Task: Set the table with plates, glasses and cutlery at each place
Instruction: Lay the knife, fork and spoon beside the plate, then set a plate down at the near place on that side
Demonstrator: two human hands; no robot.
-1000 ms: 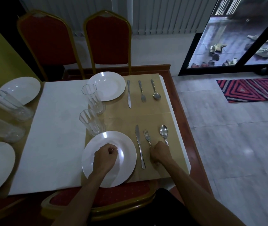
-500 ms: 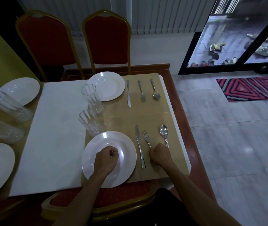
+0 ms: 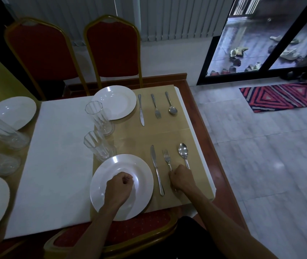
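Fork (image 3: 167, 159) in curled right hand (image 3: 181, 177), empty-fisted left hand (image 3: 120, 186) over plate (image 3: 141, 169); wooden table (image 3: 198, 124), tiled floor (image 3: 261, 156).

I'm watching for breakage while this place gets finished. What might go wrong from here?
The near glass stands close by the near plate; if the left hand nudges that plate, the glass may tip. The right hand grips the fork close beside the spoon, so straightening the fork could knock the spoon crooked.
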